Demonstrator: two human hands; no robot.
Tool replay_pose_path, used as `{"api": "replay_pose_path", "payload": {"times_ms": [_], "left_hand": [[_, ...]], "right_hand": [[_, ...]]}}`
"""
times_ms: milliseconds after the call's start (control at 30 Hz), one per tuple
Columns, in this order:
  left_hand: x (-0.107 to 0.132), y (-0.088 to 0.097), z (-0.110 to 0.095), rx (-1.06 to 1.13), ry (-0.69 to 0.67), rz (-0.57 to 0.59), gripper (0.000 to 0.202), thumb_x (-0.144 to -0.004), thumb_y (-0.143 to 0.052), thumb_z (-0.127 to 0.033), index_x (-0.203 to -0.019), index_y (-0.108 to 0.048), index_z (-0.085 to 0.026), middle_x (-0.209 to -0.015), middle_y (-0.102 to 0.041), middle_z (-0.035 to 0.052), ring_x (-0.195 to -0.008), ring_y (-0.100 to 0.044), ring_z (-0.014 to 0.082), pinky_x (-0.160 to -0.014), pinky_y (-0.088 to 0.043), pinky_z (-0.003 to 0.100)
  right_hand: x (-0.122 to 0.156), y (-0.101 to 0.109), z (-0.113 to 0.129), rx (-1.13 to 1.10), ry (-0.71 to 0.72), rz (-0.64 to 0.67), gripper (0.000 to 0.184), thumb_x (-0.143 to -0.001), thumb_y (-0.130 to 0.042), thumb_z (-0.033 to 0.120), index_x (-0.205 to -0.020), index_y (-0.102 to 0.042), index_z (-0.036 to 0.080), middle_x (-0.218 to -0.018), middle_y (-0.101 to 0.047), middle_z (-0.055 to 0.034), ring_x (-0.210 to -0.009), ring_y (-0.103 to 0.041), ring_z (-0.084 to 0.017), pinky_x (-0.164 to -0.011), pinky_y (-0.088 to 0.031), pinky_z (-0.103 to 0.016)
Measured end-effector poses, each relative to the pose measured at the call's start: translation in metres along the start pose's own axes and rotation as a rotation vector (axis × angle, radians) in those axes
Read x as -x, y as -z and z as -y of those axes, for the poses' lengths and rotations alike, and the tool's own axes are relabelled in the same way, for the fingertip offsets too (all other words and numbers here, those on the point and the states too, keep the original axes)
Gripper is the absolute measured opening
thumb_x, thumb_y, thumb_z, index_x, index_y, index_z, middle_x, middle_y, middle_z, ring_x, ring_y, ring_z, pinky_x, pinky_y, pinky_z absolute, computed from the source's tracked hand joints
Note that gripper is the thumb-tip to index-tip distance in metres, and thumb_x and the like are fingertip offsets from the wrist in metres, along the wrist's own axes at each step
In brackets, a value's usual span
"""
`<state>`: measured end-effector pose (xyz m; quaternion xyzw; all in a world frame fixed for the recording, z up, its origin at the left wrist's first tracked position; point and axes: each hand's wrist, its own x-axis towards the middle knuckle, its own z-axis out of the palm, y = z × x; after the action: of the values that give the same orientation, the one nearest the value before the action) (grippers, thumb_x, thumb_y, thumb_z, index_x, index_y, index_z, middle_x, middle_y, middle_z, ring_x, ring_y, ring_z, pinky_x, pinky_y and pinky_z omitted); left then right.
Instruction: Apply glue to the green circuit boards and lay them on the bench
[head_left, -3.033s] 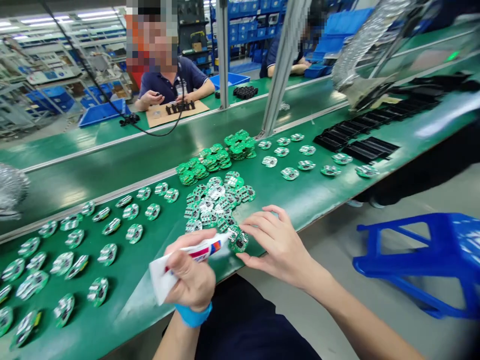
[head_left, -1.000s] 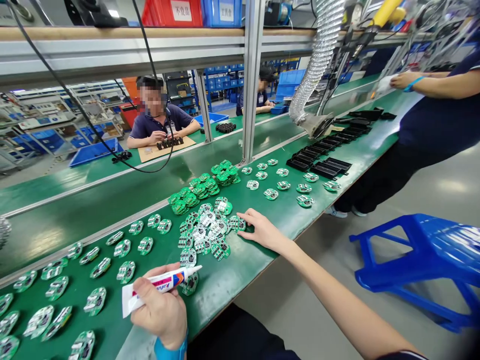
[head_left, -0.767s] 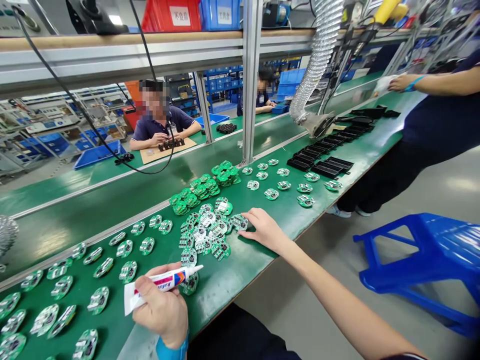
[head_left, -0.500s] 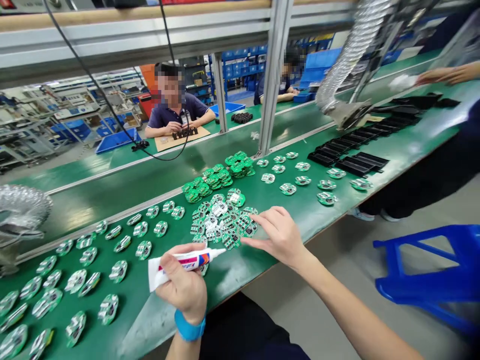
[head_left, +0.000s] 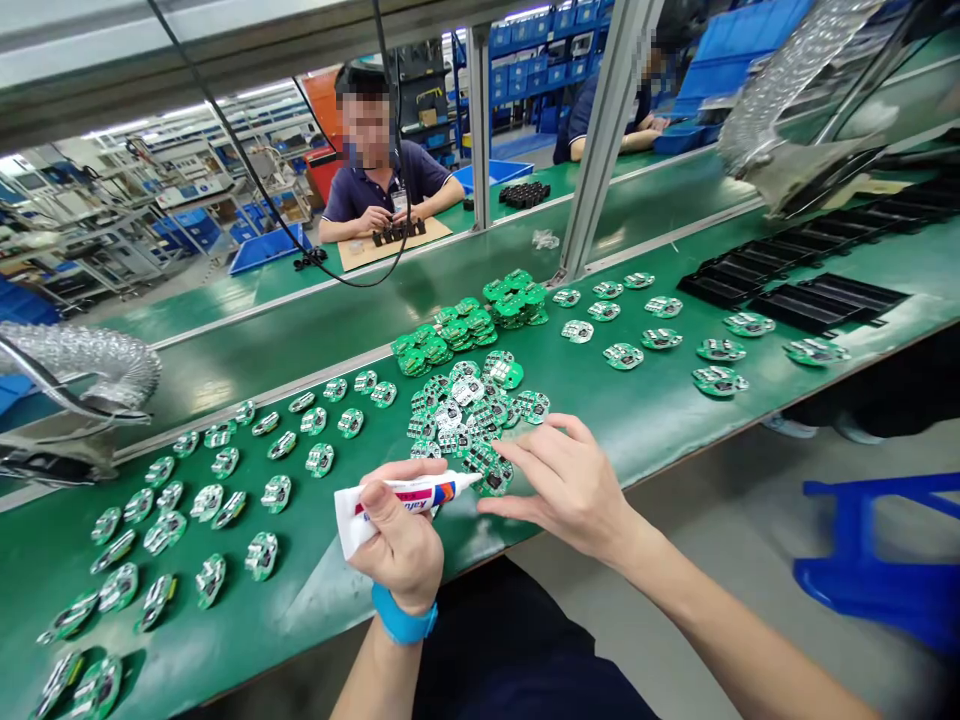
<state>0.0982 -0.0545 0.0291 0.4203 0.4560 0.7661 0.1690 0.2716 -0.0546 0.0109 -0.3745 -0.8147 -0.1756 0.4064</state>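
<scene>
- We note the left hand (head_left: 397, 540) closed around a white glue tube (head_left: 405, 495), its nozzle just beside a round green circuit board (head_left: 491, 472).
- Right hand (head_left: 570, 490) open, fingers spread, holding nothing; fingertips (head_left: 529, 455) at the heap's edge.
- Heap of boards (head_left: 457, 415) lies near the green bench's (head_left: 637, 430) front edge.
- Spaced rows of boards (head_left: 276, 493) flank it; black trays (head_left: 806, 305) lie well right.
</scene>
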Motion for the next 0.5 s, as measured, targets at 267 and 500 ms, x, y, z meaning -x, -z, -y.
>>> {"api": "replay_pose_path", "payload": {"times_ms": [267, 500], "left_hand": [[-0.004, 0.006, 0.001, -0.066, -0.114, 0.037, 0.055, -0.107, -0.052, -0.054, -0.071, -0.069, -0.017, -0.062, -0.075, 0.003, -0.045, -0.069, 0.017, -0.042, -0.054, 0.026], [-0.005, 0.013, 0.009, -0.12, -0.212, 0.06, 0.052, -0.108, -0.05, -0.052, -0.074, -0.069, -0.018, -0.066, -0.077, 0.0035, -0.051, -0.072, 0.0177, -0.048, -0.058, 0.029]], "right_hand": [[-0.003, 0.002, 0.006, 0.014, 0.016, -0.022, 0.045, -0.104, -0.067, 0.052, -0.113, -0.068, 0.009, -0.079, -0.07, -0.0056, -0.073, -0.063, -0.02, -0.081, -0.049, -0.04], [-0.006, 0.004, 0.01, 0.014, 0.024, -0.011, 0.045, -0.105, -0.066, 0.051, -0.112, -0.068, 0.008, -0.079, -0.07, -0.0057, -0.073, -0.062, -0.02, -0.083, -0.049, -0.041]]}}
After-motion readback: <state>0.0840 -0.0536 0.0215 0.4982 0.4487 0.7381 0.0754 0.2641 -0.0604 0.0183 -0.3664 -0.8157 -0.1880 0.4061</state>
